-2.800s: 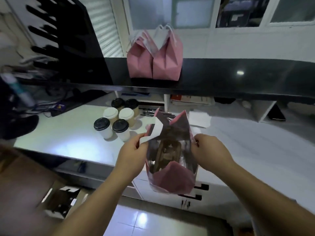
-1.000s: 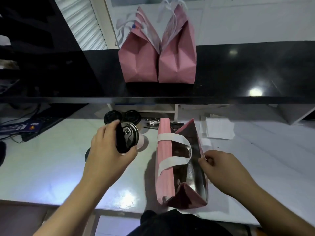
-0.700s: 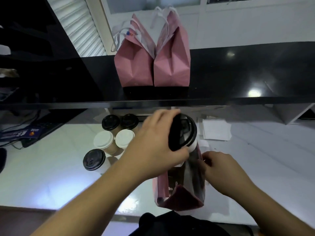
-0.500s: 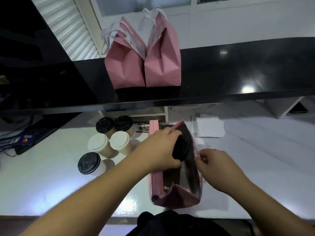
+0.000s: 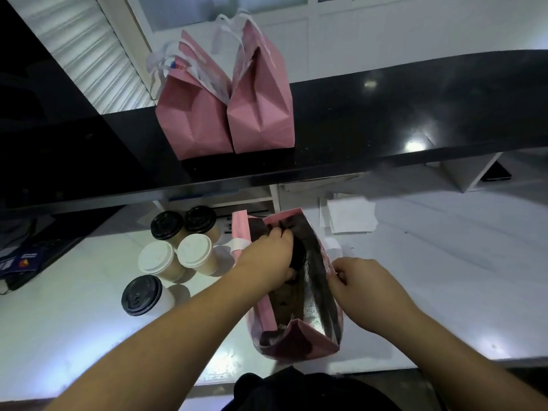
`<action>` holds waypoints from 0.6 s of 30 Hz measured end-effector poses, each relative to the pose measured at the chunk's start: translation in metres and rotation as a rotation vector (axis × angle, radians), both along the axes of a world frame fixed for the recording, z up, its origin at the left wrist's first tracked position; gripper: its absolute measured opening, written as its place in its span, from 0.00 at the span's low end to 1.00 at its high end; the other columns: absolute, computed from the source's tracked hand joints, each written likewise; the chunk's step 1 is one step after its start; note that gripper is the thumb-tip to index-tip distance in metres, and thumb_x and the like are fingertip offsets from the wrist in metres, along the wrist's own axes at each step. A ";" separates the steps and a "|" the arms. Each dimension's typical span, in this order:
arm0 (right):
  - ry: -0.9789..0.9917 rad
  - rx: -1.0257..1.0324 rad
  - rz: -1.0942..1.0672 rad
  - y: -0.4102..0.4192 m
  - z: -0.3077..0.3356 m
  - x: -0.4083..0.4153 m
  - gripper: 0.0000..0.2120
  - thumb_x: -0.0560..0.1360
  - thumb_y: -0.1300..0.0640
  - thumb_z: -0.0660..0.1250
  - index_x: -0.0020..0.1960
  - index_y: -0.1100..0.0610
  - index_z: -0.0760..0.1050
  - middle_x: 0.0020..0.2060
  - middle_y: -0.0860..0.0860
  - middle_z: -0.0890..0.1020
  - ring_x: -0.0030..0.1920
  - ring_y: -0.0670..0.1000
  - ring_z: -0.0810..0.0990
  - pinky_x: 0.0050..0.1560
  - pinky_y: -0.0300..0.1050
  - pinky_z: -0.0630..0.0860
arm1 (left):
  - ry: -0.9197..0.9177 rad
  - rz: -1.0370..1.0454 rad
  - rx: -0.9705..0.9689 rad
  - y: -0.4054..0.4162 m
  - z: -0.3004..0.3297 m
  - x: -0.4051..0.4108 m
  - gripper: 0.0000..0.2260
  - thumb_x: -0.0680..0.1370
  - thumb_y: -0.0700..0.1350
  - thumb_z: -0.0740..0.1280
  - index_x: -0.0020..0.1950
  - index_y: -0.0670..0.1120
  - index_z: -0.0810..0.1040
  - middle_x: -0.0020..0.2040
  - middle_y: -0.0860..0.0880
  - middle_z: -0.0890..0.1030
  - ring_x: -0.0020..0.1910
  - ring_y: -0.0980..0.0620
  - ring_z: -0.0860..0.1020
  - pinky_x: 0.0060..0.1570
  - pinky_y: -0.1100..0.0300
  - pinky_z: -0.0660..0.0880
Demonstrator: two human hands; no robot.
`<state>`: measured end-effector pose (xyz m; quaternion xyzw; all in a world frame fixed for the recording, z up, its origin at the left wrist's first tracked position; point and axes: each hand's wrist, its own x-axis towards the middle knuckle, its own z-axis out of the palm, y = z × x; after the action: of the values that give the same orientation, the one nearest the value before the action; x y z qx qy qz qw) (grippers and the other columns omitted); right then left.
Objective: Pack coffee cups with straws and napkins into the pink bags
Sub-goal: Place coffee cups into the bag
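Note:
An open pink bag (image 5: 308, 342) with a foil lining stands on the white counter (image 5: 444, 262) in front of me. My left hand (image 5: 267, 258) reaches into its mouth and grips a coffee cup by its black lid (image 5: 298, 255); the cup's body is hidden inside. My right hand (image 5: 360, 284) pinches the bag's right rim. Several more cups stand to the left: two with white lids (image 5: 194, 250), two with black lids at the back (image 5: 166, 225) and one black-lidded cup nearest me (image 5: 141, 295). White napkins (image 5: 351, 215) lie behind the bag.
Two closed pink bags (image 5: 225, 105) with white handles stand on the raised black ledge (image 5: 415, 114) above the counter. A dark keyboard and cables (image 5: 26, 256) lie at the far left. The counter's front edge runs just below the open bag.
My left hand picked a black-lidded cup from the group, carried it right over the bag and has lowered it into the opening. My right hand has stayed on the bag's rim.

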<state>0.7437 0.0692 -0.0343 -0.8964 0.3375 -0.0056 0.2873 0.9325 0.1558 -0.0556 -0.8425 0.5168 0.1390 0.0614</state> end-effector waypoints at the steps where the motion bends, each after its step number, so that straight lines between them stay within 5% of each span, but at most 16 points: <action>1: -0.001 -0.001 0.000 0.000 0.000 -0.001 0.21 0.83 0.47 0.59 0.33 0.54 0.68 0.26 0.50 0.73 0.28 0.51 0.72 0.30 0.49 0.67 | 0.000 0.006 -0.003 -0.002 -0.002 0.000 0.33 0.74 0.52 0.77 0.73 0.43 0.67 0.67 0.41 0.74 0.61 0.38 0.78 0.57 0.45 0.78; 18: -0.013 0.005 -0.020 0.000 -0.003 -0.003 0.21 0.82 0.47 0.59 0.33 0.54 0.66 0.25 0.51 0.72 0.27 0.51 0.70 0.29 0.49 0.66 | 0.101 0.233 0.200 -0.020 -0.042 -0.004 0.35 0.78 0.53 0.74 0.78 0.41 0.62 0.70 0.38 0.70 0.65 0.35 0.78 0.61 0.41 0.76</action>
<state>0.7405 0.0695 -0.0373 -0.8922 0.3444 -0.0132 0.2917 0.9280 0.1358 -0.0976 -0.8784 0.4016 0.2379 0.1024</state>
